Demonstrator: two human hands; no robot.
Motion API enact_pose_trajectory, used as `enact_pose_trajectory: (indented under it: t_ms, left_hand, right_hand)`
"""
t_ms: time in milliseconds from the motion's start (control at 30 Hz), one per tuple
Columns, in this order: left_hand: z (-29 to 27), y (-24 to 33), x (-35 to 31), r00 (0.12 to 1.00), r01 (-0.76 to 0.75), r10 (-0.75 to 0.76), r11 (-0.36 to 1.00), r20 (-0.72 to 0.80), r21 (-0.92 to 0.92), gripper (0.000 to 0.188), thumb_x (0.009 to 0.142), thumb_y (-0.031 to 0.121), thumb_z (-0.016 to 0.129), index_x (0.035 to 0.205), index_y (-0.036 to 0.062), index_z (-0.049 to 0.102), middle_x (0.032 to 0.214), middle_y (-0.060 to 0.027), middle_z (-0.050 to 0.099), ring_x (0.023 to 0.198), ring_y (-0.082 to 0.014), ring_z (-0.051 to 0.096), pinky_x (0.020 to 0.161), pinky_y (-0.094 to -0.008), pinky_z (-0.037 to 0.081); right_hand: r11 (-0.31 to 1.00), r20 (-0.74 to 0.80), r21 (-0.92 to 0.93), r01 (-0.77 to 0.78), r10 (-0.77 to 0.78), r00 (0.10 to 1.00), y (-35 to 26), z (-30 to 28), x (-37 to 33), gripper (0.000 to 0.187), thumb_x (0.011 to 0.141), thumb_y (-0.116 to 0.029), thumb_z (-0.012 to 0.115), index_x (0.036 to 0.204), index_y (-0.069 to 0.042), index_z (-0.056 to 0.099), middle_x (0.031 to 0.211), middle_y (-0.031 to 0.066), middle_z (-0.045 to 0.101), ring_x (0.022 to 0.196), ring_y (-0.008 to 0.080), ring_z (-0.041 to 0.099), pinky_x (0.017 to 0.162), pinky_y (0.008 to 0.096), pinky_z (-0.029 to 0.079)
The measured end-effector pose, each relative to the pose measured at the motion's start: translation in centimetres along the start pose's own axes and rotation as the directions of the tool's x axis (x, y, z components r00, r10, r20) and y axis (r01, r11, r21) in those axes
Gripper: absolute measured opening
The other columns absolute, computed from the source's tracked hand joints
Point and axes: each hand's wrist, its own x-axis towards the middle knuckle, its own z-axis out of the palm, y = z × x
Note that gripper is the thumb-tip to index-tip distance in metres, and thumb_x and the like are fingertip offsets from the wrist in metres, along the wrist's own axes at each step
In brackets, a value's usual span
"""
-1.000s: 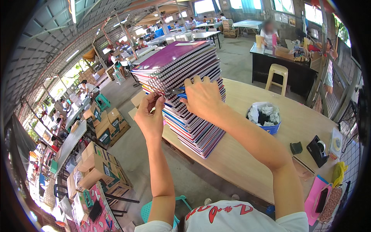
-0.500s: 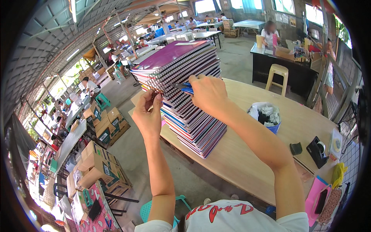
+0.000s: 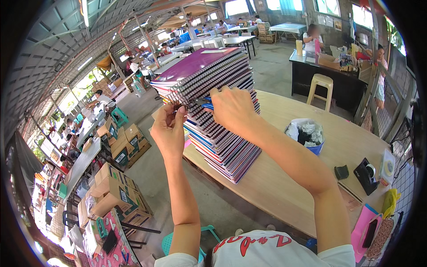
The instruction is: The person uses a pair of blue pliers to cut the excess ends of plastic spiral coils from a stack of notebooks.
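A tall stack of spiral notebooks [image 3: 227, 149] stands on the wooden table, with a purple cover [image 3: 195, 66] on top and the coiled bindings facing me. At the left end of the bindings, my left hand [image 3: 167, 133] pinches a dark wire coil [image 3: 180, 107] between thumb and fingertips. Wrapped round the blue handles of a pair of pliers [image 3: 208, 106] is my right hand [image 3: 235, 109]. The pliers' grey jaws point left at the coils, close to my left fingertips. Exactly where the jaws meet the wire is too small to tell.
On the table [image 3: 284, 187], a blue-rimmed bin of scraps [image 3: 307, 132] stands right of the stack, with a black tape dispenser [image 3: 365, 175] farther right. Cardboard boxes [image 3: 118, 191] sit on the floor at left. Beyond are a stool [image 3: 320, 91] and people at tables.
My right hand and the pliers have moved slightly left, bringing the jaws closer to my left fingertips. My left hand stays nearly in place, still pinching the coil.
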Motion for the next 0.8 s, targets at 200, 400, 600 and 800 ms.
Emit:
enact_pose_trajectory:
  t_ms: [200, 400, 600, 800]
  left_hand:
    - [0.1, 0.0, 0.2, 0.999, 0.038, -0.038, 0.999, 0.009, 0.008, 0.015, 0.094, 0.003, 0.064, 0.105, -0.0066, 0.064, 0.095, -0.0092, 0.069, 0.084, -0.0138, 0.069, 0.075, -0.0262, 0.059]
    - [0.2, 0.2, 0.4, 0.999, 0.052, -0.052, 0.994, 0.004, -0.097, 0.026, 0.091, 0.002, 0.066, 0.116, -0.0071, 0.06, 0.094, -0.0122, 0.07, 0.081, -0.0143, 0.07, 0.072, -0.0266, 0.06]
    - [0.2, 0.1, 0.7, 1.0, 0.002, -0.001, 0.994, 0.004, -0.114, 0.03, 0.092, 0.003, 0.067, 0.12, -0.0043, 0.06, 0.091, -0.0104, 0.07, 0.078, -0.0122, 0.069, 0.071, -0.0259, 0.059]
    - [0.2, -0.1, 0.9, 1.0, 0.023, -0.023, 1.0, 0.001, -0.003, 0.027, 0.092, 0.005, 0.068, 0.116, -0.004, 0.061, 0.089, -0.0104, 0.071, 0.078, -0.0125, 0.069, 0.069, -0.0247, 0.058]
  right_hand:
    - [0.997, 0.082, 0.067, 0.037, -0.043, 0.996, 0.7, -0.3, 0.4, 0.018, 0.077, -0.01, 0.06, 0.089, 0.0, 0.068, 0.073, 0.0184, 0.069, 0.07, 0.0318, 0.072, 0.061, 0.0418, 0.057]
    - [1.0, -0.12, 0.021, -0.009, 0.011, 0.993, 0.5, -0.9, -0.1, 0.033, 0.08, -0.03, 0.074, 0.093, -0.002, 0.063, 0.086, 0.0157, 0.067, 0.08, 0.0336, 0.068, 0.069, 0.0449, 0.054]
    - [1.0, -0.045, -0.016, -0.013, 0.012, 0.999, 0.0, -1.3, 0.1, 0.044, 0.08, -0.039, 0.076, 0.099, -0.001, 0.062, 0.091, 0.0151, 0.066, 0.086, 0.0344, 0.066, 0.071, 0.0463, 0.053]
    - [0.999, 0.048, 0.029, -0.025, 0.024, 0.999, -0.7, -1.8, 0.2, 0.045, 0.08, -0.035, 0.075, 0.103, 0.002, 0.063, 0.1, 0.0174, 0.066, 0.095, 0.0342, 0.065, 0.077, 0.0477, 0.051]
